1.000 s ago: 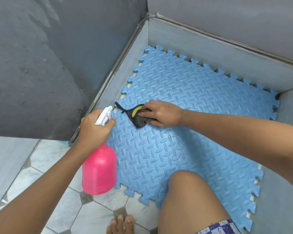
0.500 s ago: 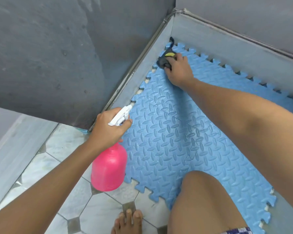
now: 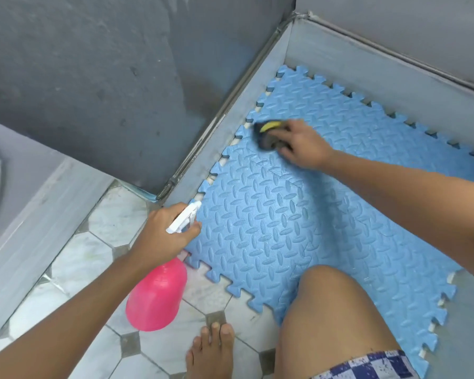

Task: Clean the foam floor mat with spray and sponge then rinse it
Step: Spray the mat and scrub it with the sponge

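One blue foam floor mat (image 3: 271, 242) with a raised tread pattern and jigsaw edges lies flat in the corner where two grey walls (image 3: 93, 77) meet, its far and left edges close along the skirting. On the mat, near its left edge and short of the far corner, sits one sponge (image 3: 268, 132), yellow with a dark scouring side and blurred. The right hand (image 3: 304, 144) presses it to the mat, its grip clamped round the sponge. At the mat's near-left corner the left hand (image 3: 162, 236) has its grip wrapped round the white trigger head of one pink spray bottle (image 3: 156, 294), which hangs upright over the tiled floor (image 3: 93, 258) just off the mat's edge. One bare knee (image 3: 331, 310) rises over the mat's near edge above checked shorts (image 3: 367, 367), and one bare foot (image 3: 211, 351) stands on the tiles beside that edge.
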Demonstrator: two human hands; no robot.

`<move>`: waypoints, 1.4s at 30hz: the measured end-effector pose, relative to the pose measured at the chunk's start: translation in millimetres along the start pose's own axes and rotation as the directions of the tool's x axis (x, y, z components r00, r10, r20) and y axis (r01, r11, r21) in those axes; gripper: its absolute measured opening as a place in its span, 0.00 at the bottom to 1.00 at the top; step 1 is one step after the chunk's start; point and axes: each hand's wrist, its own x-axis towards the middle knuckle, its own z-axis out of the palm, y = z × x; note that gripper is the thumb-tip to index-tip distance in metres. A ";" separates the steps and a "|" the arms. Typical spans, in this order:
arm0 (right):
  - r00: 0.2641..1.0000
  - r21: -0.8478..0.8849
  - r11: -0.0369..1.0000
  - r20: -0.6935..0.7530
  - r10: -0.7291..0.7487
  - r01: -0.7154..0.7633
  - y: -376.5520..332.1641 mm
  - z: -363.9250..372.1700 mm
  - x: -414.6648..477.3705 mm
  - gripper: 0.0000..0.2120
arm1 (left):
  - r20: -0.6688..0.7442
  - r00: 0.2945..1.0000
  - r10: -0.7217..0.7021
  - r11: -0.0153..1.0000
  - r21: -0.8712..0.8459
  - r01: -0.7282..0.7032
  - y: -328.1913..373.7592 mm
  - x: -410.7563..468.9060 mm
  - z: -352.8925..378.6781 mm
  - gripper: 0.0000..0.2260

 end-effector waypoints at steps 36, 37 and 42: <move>0.871 0.006 0.876 -0.094 0.481 -0.483 -171.9 52.2 -20.9 0.21 | -0.077 0.994 -0.072 0.980 -0.190 0.056 -37.8 -29.1 -51.9 0.12; 0.904 0.017 0.905 -0.061 0.424 -0.424 -200.9 59.7 -26.2 0.22 | -0.110 0.991 -0.077 0.982 -0.181 0.056 -39.0 -30.2 -57.1 0.09; 0.952 0.020 0.957 0.113 0.285 -0.289 -305.3 86.2 -60.7 0.24 | -0.443 0.884 -0.150 0.975 -0.216 0.057 -54.0 -32.4 -92.2 0.07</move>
